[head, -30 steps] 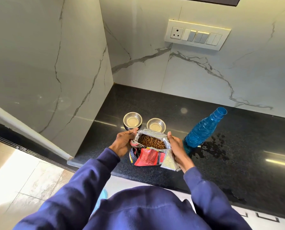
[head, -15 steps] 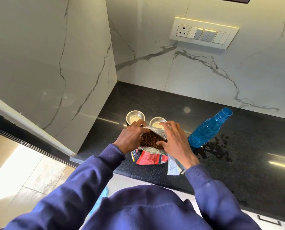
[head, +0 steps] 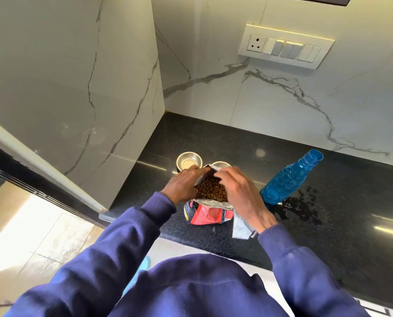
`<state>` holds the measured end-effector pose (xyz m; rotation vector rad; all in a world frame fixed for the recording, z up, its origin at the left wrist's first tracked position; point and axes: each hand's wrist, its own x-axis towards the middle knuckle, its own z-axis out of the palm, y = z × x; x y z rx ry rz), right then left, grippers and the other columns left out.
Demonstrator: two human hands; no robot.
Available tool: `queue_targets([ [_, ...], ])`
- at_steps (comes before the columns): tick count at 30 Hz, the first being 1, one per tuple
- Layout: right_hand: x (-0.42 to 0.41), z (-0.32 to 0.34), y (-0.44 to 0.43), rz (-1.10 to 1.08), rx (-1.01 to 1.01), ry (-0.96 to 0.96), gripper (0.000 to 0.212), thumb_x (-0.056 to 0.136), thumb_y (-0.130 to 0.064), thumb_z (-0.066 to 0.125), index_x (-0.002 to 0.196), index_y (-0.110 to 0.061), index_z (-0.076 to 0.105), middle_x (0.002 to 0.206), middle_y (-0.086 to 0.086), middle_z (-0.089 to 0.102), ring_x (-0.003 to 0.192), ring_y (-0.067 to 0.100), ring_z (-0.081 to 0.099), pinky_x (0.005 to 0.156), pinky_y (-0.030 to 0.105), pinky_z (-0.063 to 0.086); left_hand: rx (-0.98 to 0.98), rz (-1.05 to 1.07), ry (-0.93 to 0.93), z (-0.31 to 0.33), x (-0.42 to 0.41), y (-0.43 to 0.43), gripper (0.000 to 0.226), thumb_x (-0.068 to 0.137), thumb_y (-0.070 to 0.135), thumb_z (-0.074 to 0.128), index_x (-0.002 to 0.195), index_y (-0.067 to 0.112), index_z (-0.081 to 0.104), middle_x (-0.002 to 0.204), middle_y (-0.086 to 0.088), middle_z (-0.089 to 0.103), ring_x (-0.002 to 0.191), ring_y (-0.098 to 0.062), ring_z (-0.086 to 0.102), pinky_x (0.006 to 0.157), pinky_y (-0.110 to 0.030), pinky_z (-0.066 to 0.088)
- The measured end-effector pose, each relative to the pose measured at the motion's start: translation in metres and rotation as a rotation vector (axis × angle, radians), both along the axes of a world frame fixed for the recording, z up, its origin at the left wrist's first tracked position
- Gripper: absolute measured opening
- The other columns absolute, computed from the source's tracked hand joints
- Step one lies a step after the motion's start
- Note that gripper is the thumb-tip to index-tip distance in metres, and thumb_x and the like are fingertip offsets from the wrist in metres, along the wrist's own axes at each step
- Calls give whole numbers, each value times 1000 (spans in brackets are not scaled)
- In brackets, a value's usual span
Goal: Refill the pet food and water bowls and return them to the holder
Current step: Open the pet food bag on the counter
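Foil lip pinched in curled fingers [head: 221,174]: right hand [head: 239,191] on the far edge, left hand [head: 183,185] on the left edge of the open kibble bag [head: 210,212]. Steel left bowl [head: 189,160] & right bowl [head: 223,164] sit just behind it. Blue bottle [head: 289,179] stands to the right, on black counter [head: 213,138].

Home kitchen: black granite counter [head: 213,136], marble-look wall tiles [head: 282,99], switch panel [head: 287,46].
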<state>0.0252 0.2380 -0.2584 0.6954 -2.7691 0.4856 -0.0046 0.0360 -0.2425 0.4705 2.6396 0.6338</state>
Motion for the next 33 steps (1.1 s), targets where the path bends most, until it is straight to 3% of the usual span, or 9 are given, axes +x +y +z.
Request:
queue_targets([
  [3, 6, -1, -4, 13, 93, -245, 28, 89, -4, 74, 116, -11, 70, 112, 5, 71, 92, 18, 73, 75, 30, 61, -10, 3, 1, -4, 4, 8, 86, 85, 8, 74, 157, 29, 31, 147, -7, 45, 136, -33, 48, 111, -52, 46],
  [9, 3, 13, -1, -69, 385, -258, 30, 81, -31, 82, 104, -17, 70, 91, 5, 72, 81, 28, 72, 60, 36, 52, -6, 45, -8, -4, 8, 15, 90, 80, 11, 77, 156, 24, 30, 147, -6, 43, 135, -35, 46, 117, -52, 37],
  [15, 6, 37, 3, 3, 475, -523, 8, 81, -26, 77, 88, -26, 75, 89, -7, 71, 74, 14, 63, 67, 29, 50, 11, 177, -21, -4, 11, 24, 97, 76, 14, 82, 155, 23, 27, 151, -4, 39, 136, -38, 43, 113, -59, 40],
  [18, 4, 38, 10, -38, 350, -606, 20, 80, -28, 85, 95, -27, 72, 95, -7, 71, 79, 11, 66, 69, 31, 55, -42, 157, -75, 1, 11, 21, 104, 78, 12, 81, 160, 25, 19, 156, -3, 33, 138, -41, 36, 111, -63, 42],
  [21, 7, 37, 19, -170, 52, -394, 33, 80, -34, 85, 106, -19, 72, 101, -4, 69, 91, 10, 64, 81, 35, 59, -13, 147, -59, 2, 6, 12, 97, 80, 12, 79, 160, 25, 26, 151, -10, 42, 139, -38, 40, 116, -51, 40],
  [23, 6, 32, 24, -291, 87, -250, 54, 78, -41, 84, 120, -16, 62, 114, 1, 59, 106, 16, 54, 92, 36, 54, 60, 174, -71, 2, 6, 8, 86, 83, 8, 77, 157, 25, 36, 150, -11, 46, 141, -33, 43, 118, -42, 39],
  [25, 2, 25, 25, -415, 176, -395, 83, 73, -53, 86, 135, -12, 46, 126, 10, 50, 116, 26, 48, 99, 38, 49, 70, 179, -87, 3, 12, 11, 82, 84, 4, 74, 156, 23, 39, 152, -11, 44, 143, -33, 40, 119, -42, 36],
  [28, -3, 20, 23, -503, 89, -725, 87, 82, -26, 84, 147, -6, 28, 135, 21, 47, 118, 35, 56, 92, 38, 52, 35, 155, -84, 1, 19, 17, 92, 83, 2, 71, 161, 19, 25, 157, -10, 34, 143, -38, 35, 120, -44, 32],
  [33, -8, 18, 35, -504, -27, -764, 66, 89, -2, 70, 146, -10, 37, 118, 8, 56, 84, 15, 60, 58, 21, 42, 29, 142, -66, 1, 12, 17, 96, 82, -4, 69, 162, 19, 21, 162, -7, 29, 147, -37, 31, 123, -45, 27],
])
